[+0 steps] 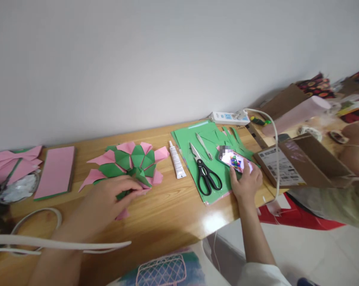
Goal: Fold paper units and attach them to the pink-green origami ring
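A folded paper piece in green and pink (137,155) lies on the wooden table, left of centre. My left hand (119,192) is at its front edge, fingers pinched on a green and pink part of it. My right hand (247,178) is at a phone (235,162) with a lit screen, its fingers apart over the near edge and screen. Under the phone is green paper (183,139). Black-handled scissors (207,174) and a white craft knife (203,146) rest on that paper. A white tube (177,161) lies between the paper piece and the green sheets.
Pink paper stack (55,169) and loose folded pieces (16,161) are at the left. A power strip (229,118) stands by the wall. An open cardboard box (304,163) is at the right; a white cable hangs across it. Another person's arm shows at far right.
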A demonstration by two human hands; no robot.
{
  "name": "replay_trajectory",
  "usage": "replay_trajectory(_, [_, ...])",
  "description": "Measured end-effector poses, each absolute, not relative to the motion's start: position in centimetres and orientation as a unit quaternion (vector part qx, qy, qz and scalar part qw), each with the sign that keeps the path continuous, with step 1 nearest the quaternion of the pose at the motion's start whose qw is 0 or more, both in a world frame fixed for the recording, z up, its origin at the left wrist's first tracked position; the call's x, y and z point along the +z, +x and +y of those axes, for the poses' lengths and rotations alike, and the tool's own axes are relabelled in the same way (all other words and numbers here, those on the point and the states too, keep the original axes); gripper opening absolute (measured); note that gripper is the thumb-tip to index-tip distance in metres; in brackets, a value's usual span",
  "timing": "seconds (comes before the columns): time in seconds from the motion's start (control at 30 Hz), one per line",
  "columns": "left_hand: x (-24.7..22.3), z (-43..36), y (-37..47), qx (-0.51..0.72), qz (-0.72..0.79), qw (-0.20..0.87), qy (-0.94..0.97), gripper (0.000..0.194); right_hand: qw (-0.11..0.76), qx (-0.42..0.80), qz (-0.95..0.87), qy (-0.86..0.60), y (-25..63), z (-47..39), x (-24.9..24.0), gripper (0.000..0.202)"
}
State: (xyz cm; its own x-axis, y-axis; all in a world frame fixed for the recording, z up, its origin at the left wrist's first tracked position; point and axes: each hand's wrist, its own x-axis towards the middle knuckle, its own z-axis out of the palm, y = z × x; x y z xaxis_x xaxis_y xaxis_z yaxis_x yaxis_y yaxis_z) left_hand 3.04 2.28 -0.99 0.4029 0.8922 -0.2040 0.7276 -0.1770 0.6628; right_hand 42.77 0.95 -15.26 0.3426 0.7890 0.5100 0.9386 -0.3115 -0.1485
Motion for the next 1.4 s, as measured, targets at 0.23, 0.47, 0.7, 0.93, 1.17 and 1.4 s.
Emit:
replay_trajectory(0.23, [0.3, 3.2, 0.0, 0.133, 0.554, 0.492, 0.659, 0.03, 0.281, -0.183, -0.57, -0.75, 43.3, 1.3, -13.8, 0.066])
replay_trajectory(0.47, [2.1, 4.4, -2.7, 0.228, 0.484, 0.496, 0.683, 0.021, 0.364, -0.106, -0.638, -0.67, 36.0, 3.5, -6.9, 0.047])
replay_trajectory(0.7, [2.4, 4.6, -4.3, 0.191, 0.448, 0.599, 0.636, 0.019, 0.304, 0.156, -0.879, -0.333, 22.3, 4.9, 3.1, 0.036])
replay_trajectory(0.93, [2.9, 4.5, -5.4, 0.197, 0.409, 0.608, 0.651, 0.017, 0.213, 0.223, -0.923, -0.23, 17.2, 6.1, 3.3, 0.036])
replay_trajectory(1.17, [3.0, 4.5, -5.5, 0.173, 0.428, 0.522, 0.717, 0.017, 0.215, 0.256, -0.911, -0.24, 17.5, 6.4, 3.1, 0.032])
replay_trajectory(1.4, [2.2, 4.6, -4.7, 0.195, 0.459, 0.447, 0.743, 0.017, 0.168, 0.223, -0.905, -0.321, 17.7, 6.2, 3.5, 0.028])
